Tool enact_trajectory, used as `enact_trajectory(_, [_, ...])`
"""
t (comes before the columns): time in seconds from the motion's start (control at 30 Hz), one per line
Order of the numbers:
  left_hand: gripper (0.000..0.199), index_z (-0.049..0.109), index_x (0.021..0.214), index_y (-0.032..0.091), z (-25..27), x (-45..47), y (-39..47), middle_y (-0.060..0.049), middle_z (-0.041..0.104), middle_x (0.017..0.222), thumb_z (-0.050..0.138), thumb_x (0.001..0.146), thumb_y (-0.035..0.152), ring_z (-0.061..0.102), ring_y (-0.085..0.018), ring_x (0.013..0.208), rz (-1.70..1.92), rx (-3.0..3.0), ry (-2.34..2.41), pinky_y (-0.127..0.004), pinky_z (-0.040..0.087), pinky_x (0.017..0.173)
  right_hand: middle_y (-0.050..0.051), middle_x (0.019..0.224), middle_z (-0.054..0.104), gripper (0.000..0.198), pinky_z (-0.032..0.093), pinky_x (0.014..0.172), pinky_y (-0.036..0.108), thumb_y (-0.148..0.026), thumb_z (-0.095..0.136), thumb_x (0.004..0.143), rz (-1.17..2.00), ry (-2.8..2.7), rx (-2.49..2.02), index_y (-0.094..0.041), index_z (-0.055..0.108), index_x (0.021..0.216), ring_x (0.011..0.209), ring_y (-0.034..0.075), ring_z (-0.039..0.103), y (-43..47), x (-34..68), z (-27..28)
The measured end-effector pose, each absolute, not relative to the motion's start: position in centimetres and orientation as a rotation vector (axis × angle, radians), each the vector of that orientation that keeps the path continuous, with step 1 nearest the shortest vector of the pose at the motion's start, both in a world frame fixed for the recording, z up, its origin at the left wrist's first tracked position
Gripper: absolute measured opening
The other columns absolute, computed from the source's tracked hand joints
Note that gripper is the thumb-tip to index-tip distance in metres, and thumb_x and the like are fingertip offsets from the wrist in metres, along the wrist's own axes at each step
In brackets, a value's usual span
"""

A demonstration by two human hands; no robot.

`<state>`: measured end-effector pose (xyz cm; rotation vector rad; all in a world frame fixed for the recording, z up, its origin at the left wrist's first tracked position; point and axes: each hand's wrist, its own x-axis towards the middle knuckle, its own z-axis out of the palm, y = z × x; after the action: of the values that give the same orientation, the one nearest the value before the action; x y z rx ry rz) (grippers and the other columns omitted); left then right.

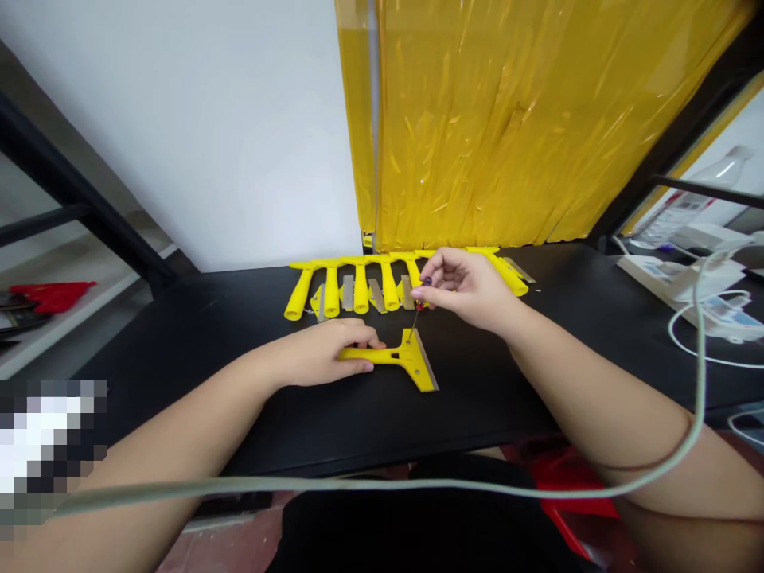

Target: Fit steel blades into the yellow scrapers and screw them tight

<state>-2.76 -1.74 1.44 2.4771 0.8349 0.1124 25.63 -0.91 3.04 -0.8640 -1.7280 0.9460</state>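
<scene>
My left hand (334, 350) grips the handle of a yellow scraper (411, 362), which lies on the black table with its metal blade edge facing right. Two screws show on the scraper's head. Pinched in the fingers of my right hand (462, 286) is a small screwdriver (419, 304) with a dark purple and red handle. Its thin shaft slants down, and the tip meets the upper screw on the scraper head. Behind both hands, a row of yellow scraper handles (360, 290) stretches along the back of the table, with metal blades (348, 293) and small yellow plates between them.
A white cable (382, 484) crosses in front of me and loops up on the right. White boxes (662, 286) and a clear plastic bottle (692, 199) stand at the right. Behind the black table (489, 414) are a white panel (239, 143) and yellow plastic sheeting (489, 119).
</scene>
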Motion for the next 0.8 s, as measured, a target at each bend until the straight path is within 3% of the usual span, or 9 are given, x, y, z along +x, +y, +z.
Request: enact_trajectory(0.8, [0.026, 0.072, 0.12, 0.025, 1.24, -2.92, -1.7, -0.006, 0.071, 0.121, 0.067, 0.099, 0.04, 0.068, -0.023, 0.11, 0.12, 2.442, 0.864, -0.036, 0.052, 0.098, 0.003, 0.078, 0.073, 0.039, 0.059, 0.07, 0.03, -0.044, 0.091, 0.08, 1.085, -1.768, -0.721, -0.019, 0.062, 0.088, 0.072, 0.017, 0.072, -0.27, 25.85, 2.4])
